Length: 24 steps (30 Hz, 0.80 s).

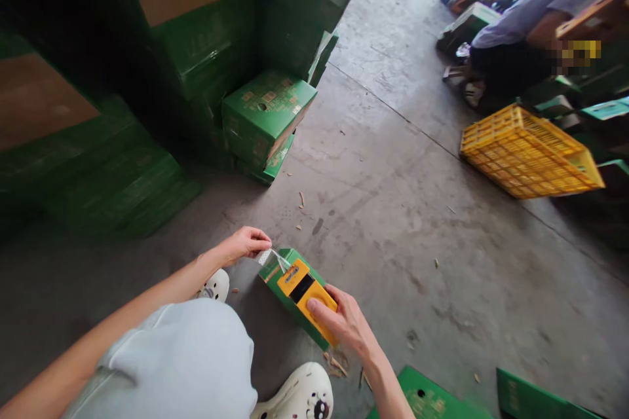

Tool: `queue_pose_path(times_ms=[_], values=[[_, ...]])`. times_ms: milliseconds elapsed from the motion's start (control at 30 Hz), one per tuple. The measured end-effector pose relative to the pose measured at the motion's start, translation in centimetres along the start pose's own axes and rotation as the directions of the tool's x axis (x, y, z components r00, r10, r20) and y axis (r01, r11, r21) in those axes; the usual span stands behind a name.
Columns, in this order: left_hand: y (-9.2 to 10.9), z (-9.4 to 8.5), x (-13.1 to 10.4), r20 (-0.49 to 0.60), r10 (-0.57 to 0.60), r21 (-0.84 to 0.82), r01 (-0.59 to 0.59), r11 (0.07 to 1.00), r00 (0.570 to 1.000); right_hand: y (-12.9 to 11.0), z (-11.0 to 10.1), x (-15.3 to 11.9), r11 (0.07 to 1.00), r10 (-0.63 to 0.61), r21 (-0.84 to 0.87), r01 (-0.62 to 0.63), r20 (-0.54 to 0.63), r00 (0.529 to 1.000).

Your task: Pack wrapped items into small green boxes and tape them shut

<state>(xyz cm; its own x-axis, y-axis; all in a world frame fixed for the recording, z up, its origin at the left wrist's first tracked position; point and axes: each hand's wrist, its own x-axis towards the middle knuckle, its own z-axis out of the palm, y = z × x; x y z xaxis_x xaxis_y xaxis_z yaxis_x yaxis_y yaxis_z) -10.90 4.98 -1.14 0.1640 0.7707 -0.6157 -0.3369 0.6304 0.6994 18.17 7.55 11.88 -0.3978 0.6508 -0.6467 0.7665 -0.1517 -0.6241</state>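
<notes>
My right hand is wrapped round a yellow handheld device with a black window and a metal-looking part at its top end. The thumb lies across its face. Beneath the device is a narrow green carton, tilted away from my knees. Just past its upper left corner, my left hand pinches the edge of a small whitish, dotted strip. A thin clear or pale piece runs between this strip and the device's top end; how they join is too small to tell.
Green cartons are stacked at the upper left. A yellow plastic crate lies at the right, near a bent-over co-worker. More green cardboard lies at the bottom. Scraps dot the concrete floor.
</notes>
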Motion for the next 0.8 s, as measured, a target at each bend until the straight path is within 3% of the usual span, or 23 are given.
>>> queue_pose_path(times_ms=[133,300,367,467,633,800], values=[[-1.0,-0.4,0.1,0.035,-0.080,0.022,0.079,0.997,0.996,-0.1,0.1,-0.2,0.998,0.003,-0.060,-0.002,0.013,1.000],[-1.3,-0.7,0.2,0.067,-0.111,0.199,0.096,0.975,0.992,-0.5,0.4,-0.1,0.992,0.020,-0.122,-0.019,0.009,1.000],[-1.4,-0.7,0.5,0.074,-0.082,0.265,0.059,0.962,0.994,-0.8,0.4,-0.2,0.992,0.024,-0.124,-0.024,0.002,1.000],[-1.5,-0.4,1.2,0.003,0.005,0.314,-0.005,0.949,1.000,-1.2,0.3,-0.3,0.993,0.024,-0.117,-0.022,0.013,1.000],[-1.7,0.7,2.0,0.028,-0.007,0.220,0.001,0.975,1.000,-1.2,-0.4,-0.1,0.971,0.127,-0.201,-0.130,-0.026,0.992],[-1.6,0.6,2.5,-0.011,0.089,0.244,-0.084,0.966,0.996,-0.1,-0.8,0.2,0.951,0.165,-0.259,-0.167,-0.028,0.986]])
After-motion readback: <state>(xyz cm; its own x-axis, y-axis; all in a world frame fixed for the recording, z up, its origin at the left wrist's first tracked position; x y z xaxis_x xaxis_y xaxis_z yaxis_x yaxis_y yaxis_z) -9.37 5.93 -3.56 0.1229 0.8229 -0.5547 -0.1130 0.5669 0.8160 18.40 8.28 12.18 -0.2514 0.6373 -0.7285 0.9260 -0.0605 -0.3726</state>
